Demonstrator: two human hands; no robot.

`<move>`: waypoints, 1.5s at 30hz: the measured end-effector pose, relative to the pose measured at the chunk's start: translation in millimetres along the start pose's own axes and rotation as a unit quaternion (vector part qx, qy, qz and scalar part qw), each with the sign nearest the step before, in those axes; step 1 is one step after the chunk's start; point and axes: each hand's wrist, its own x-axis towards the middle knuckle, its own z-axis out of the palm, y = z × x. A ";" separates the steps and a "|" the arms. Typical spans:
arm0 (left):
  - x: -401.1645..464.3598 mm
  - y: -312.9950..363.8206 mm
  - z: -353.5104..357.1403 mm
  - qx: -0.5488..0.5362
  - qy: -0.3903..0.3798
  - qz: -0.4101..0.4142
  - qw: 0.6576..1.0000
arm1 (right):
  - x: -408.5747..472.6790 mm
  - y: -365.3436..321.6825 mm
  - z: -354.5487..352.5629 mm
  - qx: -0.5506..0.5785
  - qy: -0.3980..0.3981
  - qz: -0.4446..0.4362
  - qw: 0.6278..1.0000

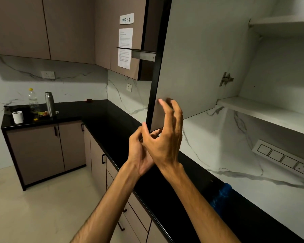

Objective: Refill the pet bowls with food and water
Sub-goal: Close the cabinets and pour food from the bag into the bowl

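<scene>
No pet bowl is in view. An upper cabinet door (191, 58) stands swung open in front of me, its pale inner face toward me. My right hand (165, 135) is raised against the door's lower corner, with spread fingers touching the inner face and the thumb by the black edge. My left hand (139, 155) sits just below and behind it, palm turned up, its fingers mostly hidden by the right hand. Neither hand holds an object. A clear plastic bottle with a yellow cap (33, 100) and a steel bottle (49, 104) stand on the far-left counter.
The open cabinet shows bare white shelves (270, 113). A black countertop (112, 120) runs in an L below. A white roll (18, 117) and small colourful items (42, 114) lie near the bottles. Something blue (220, 199) lies on the counter at right. A switch panel (284, 158) is on the wall.
</scene>
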 end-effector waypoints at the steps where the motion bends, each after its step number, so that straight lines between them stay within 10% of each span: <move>1: -1.7 -3.1 1.2 -0.003 -0.002 -0.001 1.000 | -1.1 0.4 -5.1 0.002 -0.001 0.001 1.000; 45: -20.2 -192.1 104.1 0.148 -0.256 -0.151 0.943 | -45.0 60.7 -263.2 -0.139 0.061 0.091 0.984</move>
